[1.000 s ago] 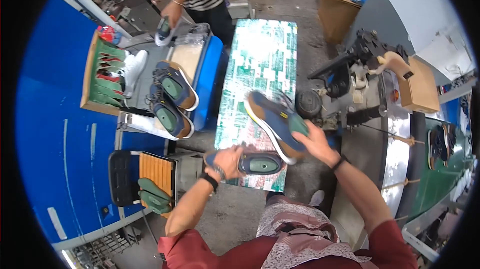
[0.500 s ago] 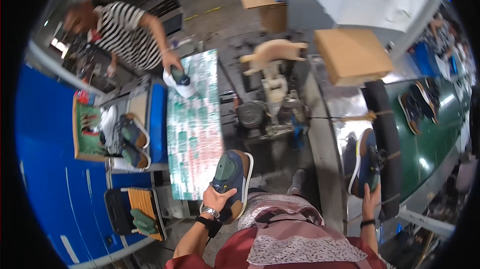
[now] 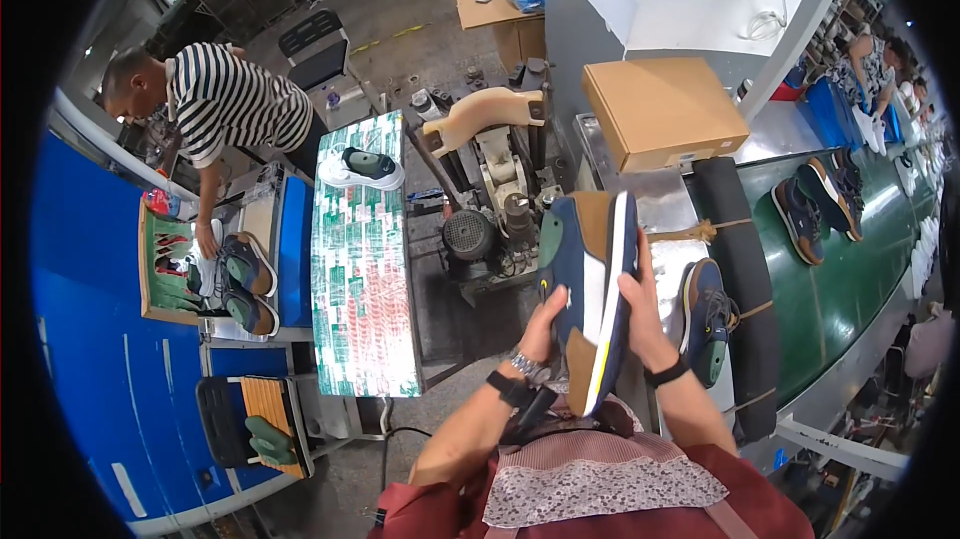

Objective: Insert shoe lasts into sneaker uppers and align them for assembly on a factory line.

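A navy, brown and green sneaker (image 3: 575,259) with a white sole is held up in front of my body, tilted on its side with the sole edge to the right. My left hand (image 3: 543,329) grips its left side near the heel. Fingers of my right hand (image 3: 645,314) press on the sole side. A matching sneaker (image 3: 708,319) lies on the metal ledge just right of my right forearm, with no hand on it. On the wrapped green-and-red table (image 3: 365,279) sits a white shoe (image 3: 365,169) with a dark green part.
A co-worker (image 3: 240,99) in a striped shirt reaches toward several shoes (image 3: 245,279) at the left. A machine with a motor (image 3: 470,234) stands ahead. To the right are a cardboard box (image 3: 665,109), a black padded roll (image 3: 740,269) and a green conveyor (image 3: 850,279) carrying more shoes.
My left hand has brought its sneaker up and right. My right hand has let go of the ledge sneaker and joined it. The co-worker has released the white shoe and reached left.
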`<state>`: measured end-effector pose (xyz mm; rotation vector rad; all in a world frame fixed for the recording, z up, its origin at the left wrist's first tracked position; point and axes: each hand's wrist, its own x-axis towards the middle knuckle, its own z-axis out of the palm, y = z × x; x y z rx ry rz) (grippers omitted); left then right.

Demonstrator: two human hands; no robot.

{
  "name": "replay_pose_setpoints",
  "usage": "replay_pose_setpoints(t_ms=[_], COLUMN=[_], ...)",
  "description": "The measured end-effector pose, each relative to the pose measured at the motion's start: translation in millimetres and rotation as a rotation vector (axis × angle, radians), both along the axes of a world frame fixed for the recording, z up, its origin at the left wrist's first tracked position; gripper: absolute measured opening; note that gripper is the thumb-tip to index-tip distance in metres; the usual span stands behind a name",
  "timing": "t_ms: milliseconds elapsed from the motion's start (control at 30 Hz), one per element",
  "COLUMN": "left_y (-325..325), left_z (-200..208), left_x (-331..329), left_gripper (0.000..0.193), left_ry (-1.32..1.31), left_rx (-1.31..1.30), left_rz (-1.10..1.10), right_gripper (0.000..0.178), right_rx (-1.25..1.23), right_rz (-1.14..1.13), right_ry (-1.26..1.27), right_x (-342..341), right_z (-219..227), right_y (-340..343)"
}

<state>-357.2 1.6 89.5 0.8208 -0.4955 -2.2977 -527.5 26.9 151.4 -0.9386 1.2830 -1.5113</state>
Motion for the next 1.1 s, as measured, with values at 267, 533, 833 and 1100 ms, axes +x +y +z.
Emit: replay_pose_setpoints(t_ms=[267, 533, 833, 1100], left_y=[-74.0, -85.2, -23.0, -39.9], left_z=[-0.8, -45.2, -51.4, -44.3], left_x=[-12.7, -14.2, 18.6, 5.9], left_gripper=[0.077, 0.077, 0.070, 0.094], left_ry=[0.318, 0.715, 0.255, 0.549], left_rx=[0.089, 0.258, 0.182, 0.155], left_rz=[0.134, 0.208, 0.019, -0.013], right_gripper=[0.103, 0.115, 0.107, 0.100], right_rx=[0.124, 0.286, 0.188, 0.119], right_rz=[0.061, 0.132, 0.065, 0.062], right_ry=[0.669, 1.284, 1.199, 1.170], right_x=[28.7, 96.2, 80.1, 79.9], right_z=[43.0, 86.5, 57.7, 51.9], right_y=[-116.9, -150.8, -112.6, -107.2])
